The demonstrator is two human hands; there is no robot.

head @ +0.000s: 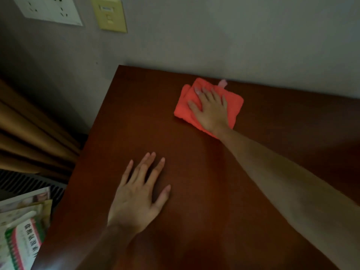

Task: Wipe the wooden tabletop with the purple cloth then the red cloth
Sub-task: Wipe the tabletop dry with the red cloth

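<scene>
Right hand (211, 110) presses the red cloth (235, 106) flat-fingered – left hand (136, 193) flat on the wooden tabletop (194, 172), no grip

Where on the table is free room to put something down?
The table shows bare wood between the left hand and the red cloth, and right of the right arm. The far edge is taken: the right hand presses that cloth by the wall.

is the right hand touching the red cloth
Touching. The head view shows the right hand lying flat on the folded red cloth, fingers spread straight over it, pressing it against the wooden tabletop near the wall.
</scene>
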